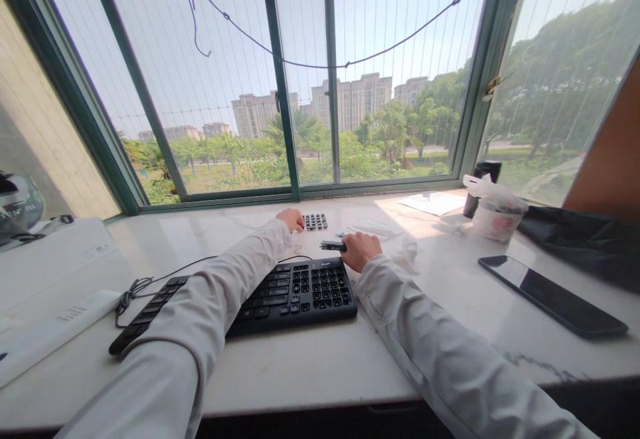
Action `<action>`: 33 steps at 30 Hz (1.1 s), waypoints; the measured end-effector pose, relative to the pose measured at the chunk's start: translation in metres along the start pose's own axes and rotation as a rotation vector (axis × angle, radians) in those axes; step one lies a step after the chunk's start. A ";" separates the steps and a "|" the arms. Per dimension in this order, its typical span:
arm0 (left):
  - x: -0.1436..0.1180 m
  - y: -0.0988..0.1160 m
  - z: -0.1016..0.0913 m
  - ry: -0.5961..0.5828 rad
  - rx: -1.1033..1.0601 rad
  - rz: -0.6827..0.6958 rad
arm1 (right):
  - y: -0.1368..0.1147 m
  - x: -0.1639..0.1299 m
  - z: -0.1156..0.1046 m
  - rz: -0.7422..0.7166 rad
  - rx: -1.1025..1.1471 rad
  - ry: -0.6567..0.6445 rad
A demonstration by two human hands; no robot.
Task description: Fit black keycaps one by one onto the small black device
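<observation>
In the head view, a black keyboard (300,295) lies at the lower centre of the frame on a pale surface (445,285), with open sockets in its right-hand block. Dark keycaps (316,221) stand in rows beyond it, near the centre. The left hand (290,219) is at their left edge; whether its grip is pinching one or released I cannot tell. The right hand (362,252), right of centre, has its grip closed around a dark tool (332,246), whose pronged end points left above the keyboard's upper-right part. The left sleeve (235,279) crosses over the keyboard. A phone (553,296) lies at the lower right; a bagged tub (497,217) stands above it, beside a black bottle (471,204).
</observation>
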State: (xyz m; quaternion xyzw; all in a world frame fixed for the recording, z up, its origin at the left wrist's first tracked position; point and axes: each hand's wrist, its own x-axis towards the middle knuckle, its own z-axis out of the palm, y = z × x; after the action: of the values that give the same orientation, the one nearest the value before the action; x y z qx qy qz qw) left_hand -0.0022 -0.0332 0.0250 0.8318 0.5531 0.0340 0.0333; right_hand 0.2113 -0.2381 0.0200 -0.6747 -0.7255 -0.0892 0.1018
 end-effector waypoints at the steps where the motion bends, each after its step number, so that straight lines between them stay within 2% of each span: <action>1: 0.000 0.000 0.000 0.000 0.000 0.000 | 0.000 0.000 0.000 0.001 0.003 -0.002; 13: -0.015 0.011 -0.011 0.059 0.007 -0.013 | 0.002 0.001 0.002 -0.003 0.027 0.011; 17: -0.033 0.019 -0.025 0.127 0.001 0.010 | 0.000 0.000 0.000 0.016 0.082 0.061; 20: -0.060 0.025 -0.037 0.201 -0.007 0.070 | -0.003 -0.001 -0.003 0.038 0.198 0.148; 24: -0.117 0.032 -0.048 0.256 -0.045 0.172 | -0.011 -0.001 -0.007 0.030 0.558 0.255; 27: -0.167 0.036 -0.046 0.273 -0.175 0.315 | -0.023 -0.002 -0.011 0.017 1.030 0.303; 31: -0.215 0.040 -0.032 0.269 -0.348 0.371 | -0.050 -0.011 -0.016 -0.003 1.773 0.139; 33: -0.226 0.042 -0.024 0.237 -0.419 0.358 | -0.065 -0.020 -0.016 -0.036 1.981 0.067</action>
State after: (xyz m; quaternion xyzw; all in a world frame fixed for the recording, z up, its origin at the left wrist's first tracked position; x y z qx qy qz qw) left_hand -0.0535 -0.2575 0.0481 0.8813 0.3786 0.2497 0.1330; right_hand 0.1482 -0.2667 0.0309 -0.2707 -0.4794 0.5373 0.6389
